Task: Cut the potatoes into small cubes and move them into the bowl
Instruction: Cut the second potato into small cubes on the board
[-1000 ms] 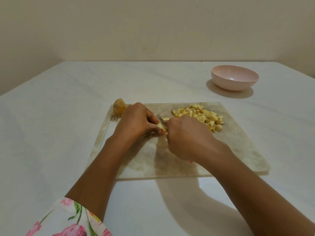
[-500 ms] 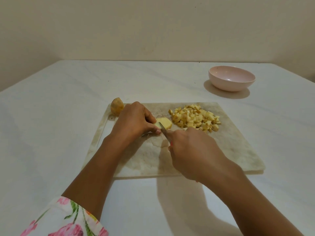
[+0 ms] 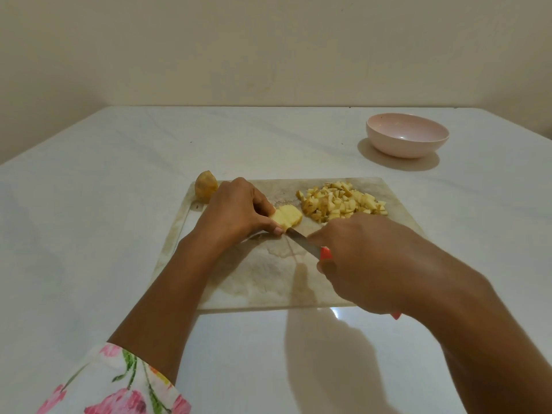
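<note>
Riskily, the left hand (image 3: 236, 210) pinches the potato slab (image 3: 289, 216) on the cutting board (image 3: 397, 210); the right hand (image 3: 367, 264), clenched on the knife (image 3: 301, 239), may nick fingertips (image 3: 278, 230) beside its blade.

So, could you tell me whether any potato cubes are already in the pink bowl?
No, the pink bowl shows only its bare inside, while the potato cubes lie heaped on the cutting board.

The left hand (image 3: 236, 209) pinches a sliced potato piece (image 3: 287, 216) on the cutting board (image 3: 268, 273). The right hand (image 3: 364, 261) grips a red-handled knife (image 3: 301, 239), blade tip at the piece's near edge. Potato cubes (image 3: 340, 204) lie just beyond the right hand, an uncut potato (image 3: 205, 190) beyond the left. A pink bowl (image 3: 406, 135) sits far beyond the right hand.
</note>
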